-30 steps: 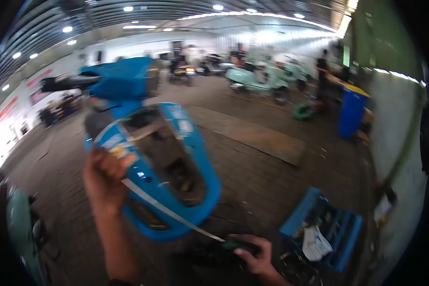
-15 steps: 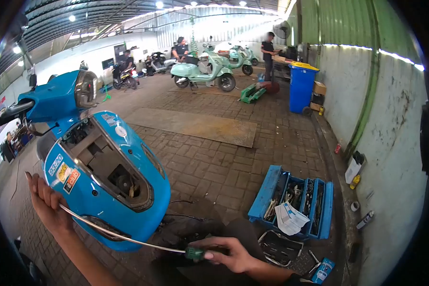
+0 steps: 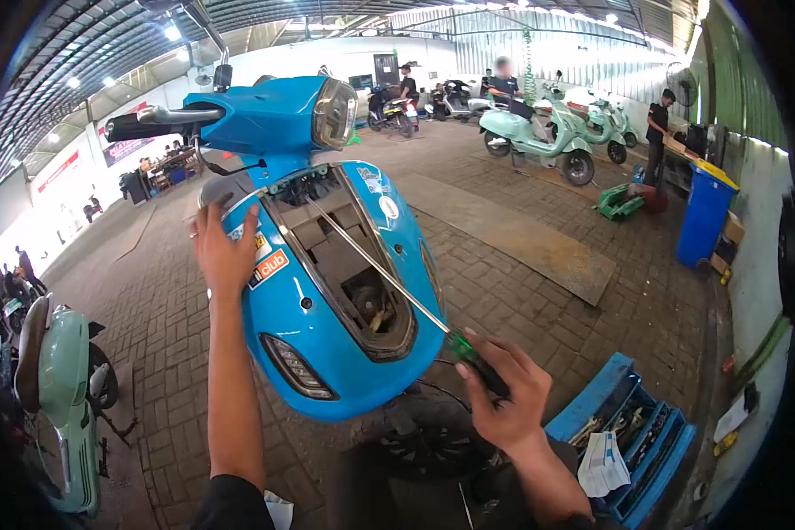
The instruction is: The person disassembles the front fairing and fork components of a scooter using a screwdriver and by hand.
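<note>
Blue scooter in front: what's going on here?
A person's right hand grips a green-handled screwdriver, which slants across the open front of the blue scooter; whether it touches anything inside is unclear. The left hand lies open at the front's edge, by the stickers. A blue toolbox stands open nearby, with papers on top.

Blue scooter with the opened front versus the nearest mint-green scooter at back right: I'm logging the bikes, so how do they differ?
The glossy blue scooter shows its front; the pale mint-green scooter, its side. The blue scooter's front is open, baring its inside; no such opening shows on the mint-green scooter. Both have rounded, painted bodies.
</note>
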Available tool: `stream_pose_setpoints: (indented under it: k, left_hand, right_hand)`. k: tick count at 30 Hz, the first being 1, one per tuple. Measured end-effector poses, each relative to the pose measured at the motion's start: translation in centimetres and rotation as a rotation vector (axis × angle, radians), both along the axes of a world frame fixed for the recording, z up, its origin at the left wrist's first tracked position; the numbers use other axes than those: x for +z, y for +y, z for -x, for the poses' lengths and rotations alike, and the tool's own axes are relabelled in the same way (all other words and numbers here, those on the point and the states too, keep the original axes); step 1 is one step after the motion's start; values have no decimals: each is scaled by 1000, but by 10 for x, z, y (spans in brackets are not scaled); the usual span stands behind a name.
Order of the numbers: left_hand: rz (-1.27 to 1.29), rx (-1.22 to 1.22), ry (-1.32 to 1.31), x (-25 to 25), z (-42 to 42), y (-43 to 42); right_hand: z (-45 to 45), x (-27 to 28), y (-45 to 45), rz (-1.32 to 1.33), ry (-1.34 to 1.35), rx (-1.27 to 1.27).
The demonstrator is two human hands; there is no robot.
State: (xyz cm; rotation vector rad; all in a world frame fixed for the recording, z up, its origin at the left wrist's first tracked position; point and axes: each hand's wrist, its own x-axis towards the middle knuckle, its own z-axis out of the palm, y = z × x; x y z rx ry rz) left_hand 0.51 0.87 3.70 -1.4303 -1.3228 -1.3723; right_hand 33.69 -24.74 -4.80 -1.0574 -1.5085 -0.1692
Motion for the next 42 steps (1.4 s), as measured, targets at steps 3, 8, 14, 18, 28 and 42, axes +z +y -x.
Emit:
stream_pose_setpoints:
  k: [3,8,14,18,28,42]
  left_hand:
    - [349,-161,-194,9,-9,-17]
    - [355,-123,-181,6,-8,-12]
    - [379,-160,-197,6,-7,-10]
    - [330,-138,-175,4,-7,-8]
    - [361,-135,-177,4,-8,-15]
    - [301,-48,-104,-15,18,18]
  right_hand:
    - [9,4,25,-31,-11,78]
    - [14,13,43,-91,-53,128]
    - [10,32,42,-35,-112,172]
    - [12,40,44,-59,-133,188]
    - [21,65,36,11,-106,206]
    - [9,99,51,-194,-454,95]
